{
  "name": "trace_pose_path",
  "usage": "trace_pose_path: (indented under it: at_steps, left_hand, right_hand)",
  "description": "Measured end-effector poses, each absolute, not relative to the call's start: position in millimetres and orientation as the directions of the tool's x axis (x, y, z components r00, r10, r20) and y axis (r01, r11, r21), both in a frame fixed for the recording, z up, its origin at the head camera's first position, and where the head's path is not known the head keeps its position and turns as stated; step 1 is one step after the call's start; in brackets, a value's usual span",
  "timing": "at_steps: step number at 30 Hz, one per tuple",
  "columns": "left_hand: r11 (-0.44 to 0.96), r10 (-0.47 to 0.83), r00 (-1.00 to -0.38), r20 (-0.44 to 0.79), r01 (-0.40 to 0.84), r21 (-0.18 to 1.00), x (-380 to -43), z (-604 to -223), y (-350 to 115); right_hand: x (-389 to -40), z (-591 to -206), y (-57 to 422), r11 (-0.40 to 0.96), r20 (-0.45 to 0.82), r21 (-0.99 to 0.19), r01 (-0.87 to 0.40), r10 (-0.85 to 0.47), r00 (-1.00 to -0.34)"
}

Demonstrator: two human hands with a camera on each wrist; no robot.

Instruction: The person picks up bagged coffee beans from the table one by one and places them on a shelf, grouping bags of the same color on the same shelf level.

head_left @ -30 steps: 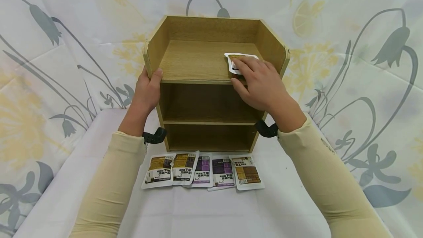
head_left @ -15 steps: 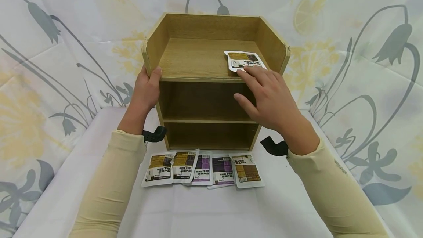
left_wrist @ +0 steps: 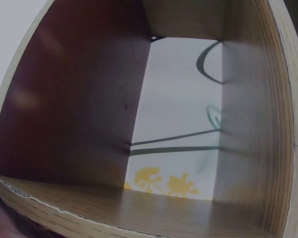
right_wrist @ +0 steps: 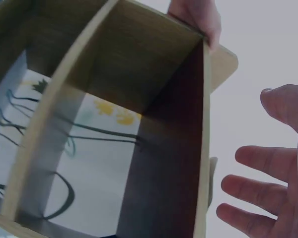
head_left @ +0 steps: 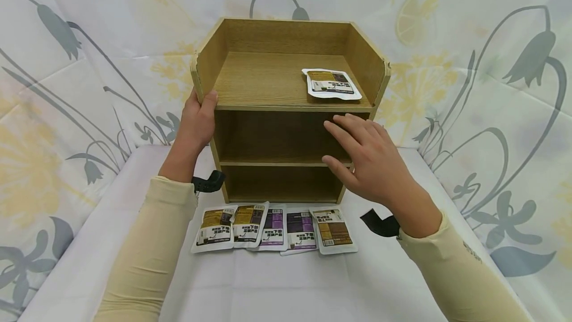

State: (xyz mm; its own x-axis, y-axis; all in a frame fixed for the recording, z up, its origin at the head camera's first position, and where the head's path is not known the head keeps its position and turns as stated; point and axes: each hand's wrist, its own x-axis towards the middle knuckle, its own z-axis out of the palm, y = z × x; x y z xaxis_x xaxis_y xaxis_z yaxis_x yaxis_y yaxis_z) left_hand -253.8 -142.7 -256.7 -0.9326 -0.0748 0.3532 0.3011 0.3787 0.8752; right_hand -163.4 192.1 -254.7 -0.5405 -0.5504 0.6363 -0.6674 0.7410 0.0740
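A small wooden shelf unit [head_left: 263, 78] stands upright, with a raised-edge top and two open compartments beneath. My left hand [head_left: 198, 123] grips its upper left side panel, thumb over the front edge; the same hand [right_wrist: 198, 20] shows at the panel in the right wrist view. On the top board, toward the right, lies a white-edged pouch [head_left: 332, 85] with a brown and gold label. My right hand [head_left: 373, 158] hovers in front of the unit's right side, below that pouch, fingers spread and holding nothing. The right wrist view shows its fingers [right_wrist: 258, 192] extended.
In front of the unit, several flat pouches lie in an overlapping row: brown-gold ones [head_left: 215, 227] at the left, purple ones [head_left: 300, 232] in the middle, a brown one [head_left: 335, 231] at the right. A white cloth [head_left: 286, 287] covers the table; patterned fabric [head_left: 447, 24] hangs behind.
My right hand has let go of the pouch on the top board and drawn back, down and to the right. The pouch stays there, now fully visible. My left hand keeps its grip.
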Motion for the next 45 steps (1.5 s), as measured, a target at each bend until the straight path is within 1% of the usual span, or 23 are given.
trace_pose_path:
  at_steps: [9,16,22,26,35,45]
  left_hand:
    - [0.383,-0.078,-0.933,0.351,0.297,0.875,-253.4,-255.7,-142.3]
    - [0.375,-0.077,-0.935,0.346,0.295,0.879,-253.1,-256.3,-142.4]
    - [0.381,-0.088,-0.938,0.335,0.279,0.882,-252.6,-256.2,-142.5]
    - [0.378,-0.074,-0.938,0.339,0.288,0.88,-252.3,-256.5,-143.0]
    - [0.384,-0.085,-0.934,0.346,0.29,0.877,-254.0,-256.8,-143.0]
    - [0.374,-0.063,-0.934,0.351,0.304,0.876,-250.8,-255.3,-142.3]
  right_hand:
    - [-153.9,-280.0,196.0,0.748,0.607,0.044,-0.663,-0.547,-0.577]
    - [-149.7,-303.5,201.0,0.765,0.538,0.0,-0.644,-0.543,-0.645]
    - [-148.1,-323.6,203.5,0.763,0.498,-0.033,-0.645,-0.547,-0.673]
    - [-146.7,-338.1,205.2,0.767,0.465,-0.048,-0.64,-0.55,-0.694]
    - [-141.1,-360.4,203.9,0.795,0.351,-0.077,-0.602,-0.544,-0.763]
    - [-137.6,-387.5,203.0,0.801,0.285,-0.111,-0.588,-0.541,-0.791]
